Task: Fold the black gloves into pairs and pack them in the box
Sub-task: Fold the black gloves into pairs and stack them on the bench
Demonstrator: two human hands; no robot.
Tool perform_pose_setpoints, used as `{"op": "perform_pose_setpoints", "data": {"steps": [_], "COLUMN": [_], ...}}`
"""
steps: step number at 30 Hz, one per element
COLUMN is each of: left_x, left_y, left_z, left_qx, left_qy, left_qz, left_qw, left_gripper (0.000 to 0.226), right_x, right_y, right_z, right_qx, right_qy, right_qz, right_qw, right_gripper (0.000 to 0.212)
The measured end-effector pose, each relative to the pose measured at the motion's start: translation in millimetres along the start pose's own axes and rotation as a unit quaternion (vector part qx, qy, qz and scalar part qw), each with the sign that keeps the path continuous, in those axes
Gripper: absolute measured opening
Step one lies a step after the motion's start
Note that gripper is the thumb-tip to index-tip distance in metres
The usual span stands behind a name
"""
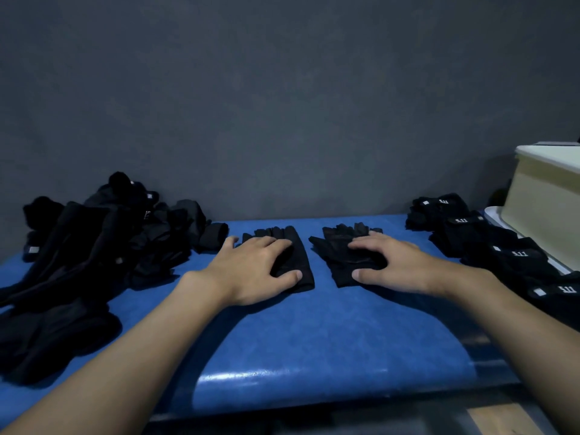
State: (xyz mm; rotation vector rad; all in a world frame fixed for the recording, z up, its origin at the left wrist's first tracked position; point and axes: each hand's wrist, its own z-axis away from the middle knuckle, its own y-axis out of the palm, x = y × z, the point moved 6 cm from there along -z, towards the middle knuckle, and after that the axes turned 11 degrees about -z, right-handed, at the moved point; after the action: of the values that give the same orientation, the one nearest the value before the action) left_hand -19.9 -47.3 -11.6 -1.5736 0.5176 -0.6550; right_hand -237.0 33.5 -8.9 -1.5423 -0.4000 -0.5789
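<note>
Black gloves (332,249), two laid flat, ready to pair.
On the blue counter (314,334), the loose pile (94,246) lies outboard of my left hand (254,271), the box (546,199) and folded pairs (489,243) outboard of my right hand (398,265). Each hand presses one glove, fingers straight, gripping nothing; the two lie side by side, apart, long axes pointing away from me.

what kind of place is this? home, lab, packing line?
Probably a small packing or sorting station: a blue padded bench against a grey wall, a loose heap of black gloves on the left, and folded labelled pairs on the right beside a cream box.
</note>
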Motion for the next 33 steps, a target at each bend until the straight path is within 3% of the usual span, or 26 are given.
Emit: {"op": "perform_pose_setpoints", "data": {"steps": [9, 16, 20, 23, 27, 33], "left_x": [28.8, 85.6, 117.8, 125.8, 129.2, 129.0], "left_y": [-28.1, -50.7, -52.8, -48.2, -39.5, -38.0], "left_z": [24.9, 70.4, 91.0, 98.1, 98.6, 94.5], "left_qx": [-0.109, -0.181, -0.185, -0.171, -0.143, -0.132], "left_qy": [-0.022, -0.073, -0.112, -0.116, -0.115, -0.113], "left_qz": [0.007, -0.005, -0.030, -0.052, -0.087, -0.097], "left_qw": [0.994, 0.981, 0.976, 0.977, 0.979, 0.980], "left_gripper": [0.056, 0.050, 0.036, 0.039, 0.044, 0.044], "right_x": [57.5, 119.2, 155.8, 175.7, 189.7, 190.1], "right_y": [6.0, 45.0, 71.0, 92.8, 114.6, 126.7], "right_z": [-12.2, -25.0, -35.3, -43.1, -55.8, -70.2], "right_qx": [-0.066, -0.049, -0.043, -0.026, 0.000, 0.023], "right_qy": [-0.123, -0.212, -0.251, -0.263, -0.247, -0.216], "right_qz": [0.001, -0.039, -0.041, 0.008, 0.105, 0.158], "right_qw": [0.990, 0.975, 0.966, 0.965, 0.963, 0.963], "right_gripper": [0.043, 0.039, 0.037, 0.038, 0.044, 0.050]}}
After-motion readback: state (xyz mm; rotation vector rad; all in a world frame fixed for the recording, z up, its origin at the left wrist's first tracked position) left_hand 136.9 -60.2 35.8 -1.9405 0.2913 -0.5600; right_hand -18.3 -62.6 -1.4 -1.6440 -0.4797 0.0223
